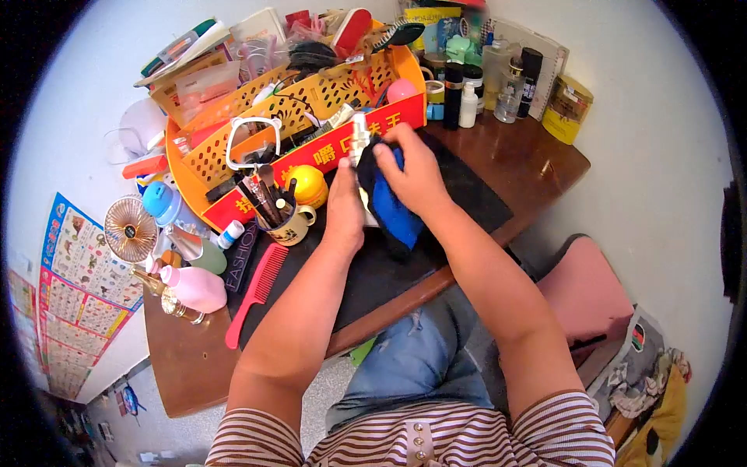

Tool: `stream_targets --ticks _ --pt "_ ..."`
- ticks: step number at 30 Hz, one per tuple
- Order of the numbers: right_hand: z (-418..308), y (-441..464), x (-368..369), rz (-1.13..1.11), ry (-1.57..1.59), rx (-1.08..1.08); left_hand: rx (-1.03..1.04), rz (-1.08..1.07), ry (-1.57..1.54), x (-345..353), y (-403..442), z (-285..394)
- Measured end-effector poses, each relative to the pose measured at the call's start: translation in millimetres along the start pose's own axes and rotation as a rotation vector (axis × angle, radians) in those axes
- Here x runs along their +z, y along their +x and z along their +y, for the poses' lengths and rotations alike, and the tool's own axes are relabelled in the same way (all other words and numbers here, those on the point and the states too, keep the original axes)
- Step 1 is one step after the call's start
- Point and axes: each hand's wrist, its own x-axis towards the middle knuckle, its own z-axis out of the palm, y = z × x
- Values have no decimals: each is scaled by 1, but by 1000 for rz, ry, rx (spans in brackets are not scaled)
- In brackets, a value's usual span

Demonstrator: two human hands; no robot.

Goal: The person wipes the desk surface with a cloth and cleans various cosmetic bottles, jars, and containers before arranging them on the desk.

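Between my two hands, over the dark mat (311, 272), is a pale, shiny bottle-like object (360, 140), partly covered by a black and blue cloth (394, 210). My left hand (345, 204) is wrapped round the left side of the pale object. With bent fingers, my right hand (411, 169) grips the cloth against the object's upper right side. The object's lower part is mostly hidden by the cloth. A mug (292, 227) with brushes and a yellow round container (308, 187) stand left of my left hand.
An orange basket (187, 175) full of small items stands behind my hands. A red comb (257, 296), a pink bottle (194, 289) and a small fan (130, 227) are at the left. Several bottles and a yellow tin (566, 113) stand at the back right. A pink chair (587, 292) is at the right.
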Motion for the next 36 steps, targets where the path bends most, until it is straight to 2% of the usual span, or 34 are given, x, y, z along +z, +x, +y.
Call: stream_targets --ticks 3,5,7,11,13,14,15,17,19,21,23,26,27,29,30,32,33,35,36 --pt "-10 -5 -1 -267 9 -87 113 51 -69 -12 6 6" --pt "-9 -5 -3 -311 -14 -126 267 92 206 -22 10 8" --pt "-11 -2 -9 -599 -66 -46 316 144 317 -8 1 18" --pt "-7 -3 -5 -462 34 -33 375 168 413 -10 -1 21" --pt "-7 -3 -4 -383 27 -42 329 43 322 -9 -2 21" --pt "-5 -2 -3 -242 4 -33 348 39 378 -8 -3 20" --pt "-3 -1 -2 -101 -18 -23 284 32 314 4 -10 23" --pt "2 3 -2 47 -69 49 248 81 321 12 -15 22" --pt "1 3 -5 35 -271 136 288 132 342 10 -14 18" --pt "2 -4 -4 -206 -453 32 454 179 371 2 -8 17" --pt "2 -7 -1 -601 -489 -125 594 280 462 6 -16 20" --pt "6 -6 9 -346 -122 -285 569 255 493 -1 -14 19" --pt "6 -5 8 -345 -136 -283 685 299 585 3 -12 19" --pt "4 -4 8 -355 258 -29 627 266 513 9 -15 19" --pt "3 -6 8 -345 178 -77 626 261 504 6 -12 17" --pt "3 -9 12 -347 201 5 720 216 811 -2 -3 12" --pt "2 -9 11 -350 234 86 722 214 801 1 -4 13" --pt "4 -5 6 -392 214 73 677 179 720 7 -8 14" --pt "0 -4 5 -318 263 122 666 134 706 3 -6 12"
